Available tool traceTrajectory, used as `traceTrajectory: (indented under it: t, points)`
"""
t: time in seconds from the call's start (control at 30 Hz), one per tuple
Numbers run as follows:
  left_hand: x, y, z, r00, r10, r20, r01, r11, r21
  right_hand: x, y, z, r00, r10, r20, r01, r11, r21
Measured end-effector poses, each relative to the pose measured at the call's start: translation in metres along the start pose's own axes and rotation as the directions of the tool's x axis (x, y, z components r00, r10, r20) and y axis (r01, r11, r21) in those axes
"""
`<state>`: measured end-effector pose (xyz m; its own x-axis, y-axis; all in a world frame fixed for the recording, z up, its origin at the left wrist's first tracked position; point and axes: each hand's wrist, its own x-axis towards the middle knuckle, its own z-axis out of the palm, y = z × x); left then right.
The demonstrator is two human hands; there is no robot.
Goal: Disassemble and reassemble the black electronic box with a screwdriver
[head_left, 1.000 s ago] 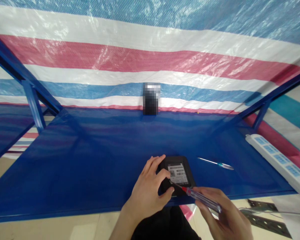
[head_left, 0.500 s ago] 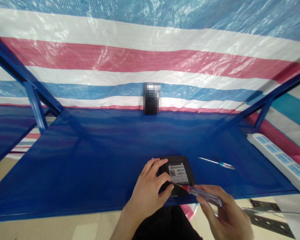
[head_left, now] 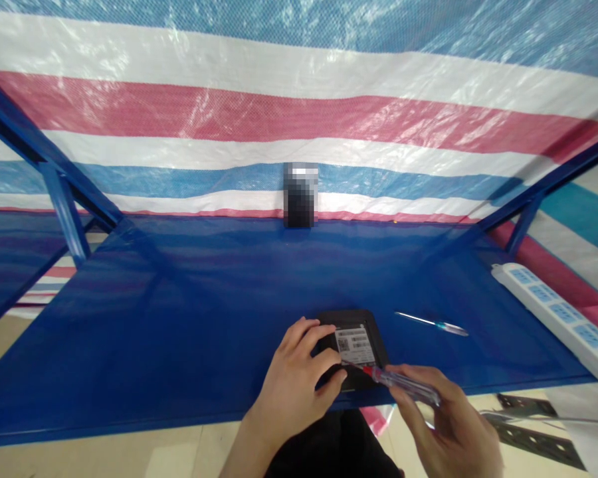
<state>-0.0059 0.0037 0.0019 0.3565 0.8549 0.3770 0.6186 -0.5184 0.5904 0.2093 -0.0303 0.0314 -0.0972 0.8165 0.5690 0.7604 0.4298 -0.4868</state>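
Observation:
A flat black electronic device (head_left: 379, 342) with a white printed label lies at the front edge of the blue table. Over its left side bends my left hand (head_left: 299, 372), gripping it there, thumb and forefinger near the screwdriver's tip. The fingers cover that part of the device. My right hand (head_left: 451, 411) is closed around the clear handle of a screwdriver (head_left: 408, 386) with a red collar. Its thin shaft slants left across the device, low on the label; the tip's exact contact is hidden by my left fingers.
A second screwdriver (head_left: 431, 323) with a teal-and-clear handle lies right of the device. The white power strip (head_left: 553, 312) runs along the table's right edge. Blue metal braces (head_left: 60, 199) rise at both sides, and a pixelated dark object (head_left: 299, 206) stands at the back against striped sheeting (head_left: 204, 113).
The screwdriver and my right hand have shifted very slightly up and left. My left hand keeps its place on the device, and the view has moved a little.

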Motion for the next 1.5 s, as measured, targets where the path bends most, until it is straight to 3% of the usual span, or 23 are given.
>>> traceTrajectory:
  t: [0.17, 0.53, 0.73, 1.3, 1.5]
  points:
    - [0.0000, 0.0015, -0.0005, 0.998, 0.053, -0.046, -0.052, 0.998, 0.035, 0.0003, -0.0002, 0.0006, 1.000, -0.009, -0.019, 0.009, 1.000, 0.020]
    - [-0.0011, 0.0030, -0.0057, 0.983, 0.017, -0.181, -0.026, 0.999, -0.043, -0.0003, -0.0017, 0.0002, 1.000, 0.014, -0.014, -0.014, 1.000, 0.024]
    - [-0.0011, 0.0032, -0.0060, 0.970, 0.070, -0.231, -0.077, 0.997, -0.022, -0.0022, -0.0004, 0.0011, 1.000, -0.002, 0.000, 0.002, 0.999, 0.034]
    - [-0.0008, 0.0034, -0.0012, 0.973, 0.096, -0.210, -0.088, 0.995, 0.044, -0.0011, -0.0029, 0.0015, 1.000, -0.007, 0.012, 0.006, 0.996, 0.087]
    - [-0.0008, 0.0026, -0.0003, 0.979, 0.069, -0.189, -0.064, 0.997, 0.032, -0.0025, -0.0011, -0.0017, 0.999, 0.019, -0.042, -0.017, 0.998, 0.063]
